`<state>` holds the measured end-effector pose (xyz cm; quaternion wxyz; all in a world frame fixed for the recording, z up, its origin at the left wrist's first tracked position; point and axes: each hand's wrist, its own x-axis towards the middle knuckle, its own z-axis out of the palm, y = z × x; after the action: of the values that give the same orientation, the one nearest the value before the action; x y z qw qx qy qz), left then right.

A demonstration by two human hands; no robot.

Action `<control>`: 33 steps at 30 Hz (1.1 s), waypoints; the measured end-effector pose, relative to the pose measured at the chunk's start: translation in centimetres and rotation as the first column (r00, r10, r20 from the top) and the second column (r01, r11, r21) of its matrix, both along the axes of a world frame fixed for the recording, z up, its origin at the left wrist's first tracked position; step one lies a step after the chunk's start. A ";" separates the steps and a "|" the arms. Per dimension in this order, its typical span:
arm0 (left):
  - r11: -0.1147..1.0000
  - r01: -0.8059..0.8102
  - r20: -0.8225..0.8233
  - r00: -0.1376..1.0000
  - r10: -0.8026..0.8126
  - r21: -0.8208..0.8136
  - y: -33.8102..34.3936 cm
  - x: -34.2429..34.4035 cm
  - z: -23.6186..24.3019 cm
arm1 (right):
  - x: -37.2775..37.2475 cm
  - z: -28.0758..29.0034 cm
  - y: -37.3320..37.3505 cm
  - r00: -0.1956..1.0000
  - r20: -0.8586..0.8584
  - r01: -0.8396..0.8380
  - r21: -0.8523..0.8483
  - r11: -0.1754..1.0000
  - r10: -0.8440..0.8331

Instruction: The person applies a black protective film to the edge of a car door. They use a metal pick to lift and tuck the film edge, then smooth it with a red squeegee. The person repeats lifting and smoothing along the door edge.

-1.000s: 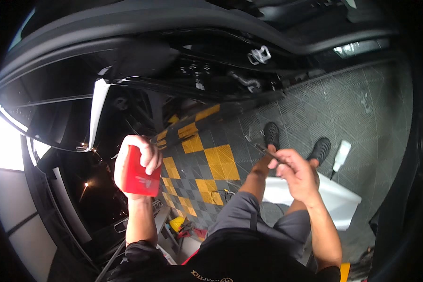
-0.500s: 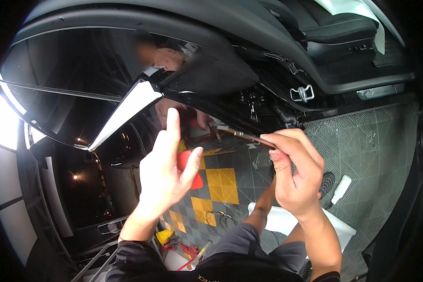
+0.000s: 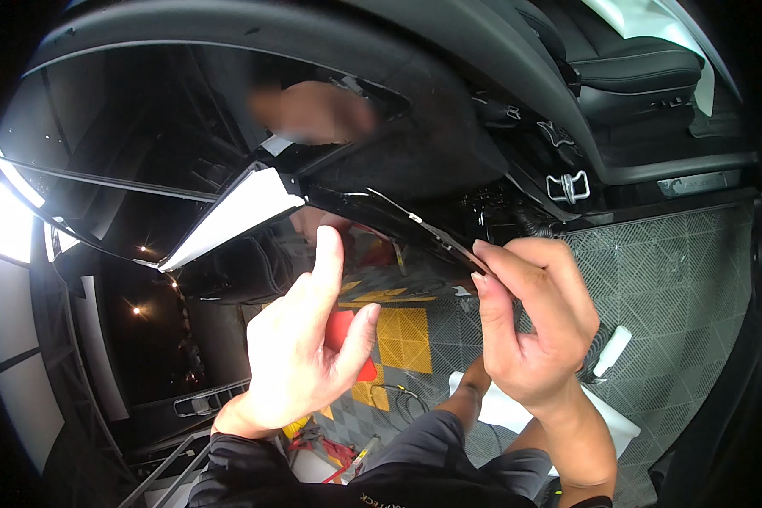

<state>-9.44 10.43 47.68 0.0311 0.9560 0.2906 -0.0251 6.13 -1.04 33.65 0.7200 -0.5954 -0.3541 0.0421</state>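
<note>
A flat red card (image 3: 366,368), squeegee-like, is tucked in my left hand (image 3: 300,351), partly hidden behind the palm and thumb. The left index finger points up beside the glossy black car door (image 3: 229,262), near a white strip (image 3: 233,216) along its edge. Between thumb and forefinger, my right hand (image 3: 538,317) pinches a thin dark strip-like thing (image 3: 449,241). That piece slants up and left along the door's edge; whether its far end touches the door, I cannot tell.
To the right are the door latch loop (image 3: 567,187), the sill plate (image 3: 698,183) and a black seat (image 3: 635,72). A white bottle-like object (image 3: 612,351) and a white sheet (image 3: 601,415) lie on the grey tiled floor, with yellow tiles (image 3: 405,339) and a dark cable (image 3: 402,402).
My left hand has moved slightly down and right, still with the red card. The right hand still pinches the thin strip, which now lies closer along the door edge. The view has shifted slightly.
</note>
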 end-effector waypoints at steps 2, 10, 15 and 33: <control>1.000 0.010 0.015 1.000 -0.010 0.003 0.2 0.0 -0.3 | 0.1 0.1 -0.2 1.000 0.000 -0.022 -0.022 1.000 0.022; 0.994 0.091 0.035 0.995 -0.094 0.065 0.8 -0.4 -1.2 | -0.2 -0.2 -0.2 0.999 0.013 -0.047 -0.020 0.999 0.048; 0.995 0.082 0.020 0.996 -0.083 0.053 0.7 -0.5 -1.2 | -0.2 -0.2 -0.3 0.999 0.004 -0.054 -0.022 0.998 0.054; 0.998 0.060 0.023 0.998 -0.061 0.035 0.5 -0.1 -1.1 | -0.4 -0.1 -0.2 0.998 -0.020 -0.058 -0.020 0.998 0.058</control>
<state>-9.59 10.88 46.63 0.0173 0.9650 0.2614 -0.0093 5.76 -1.27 33.50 0.7156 -0.5919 -0.3638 0.0723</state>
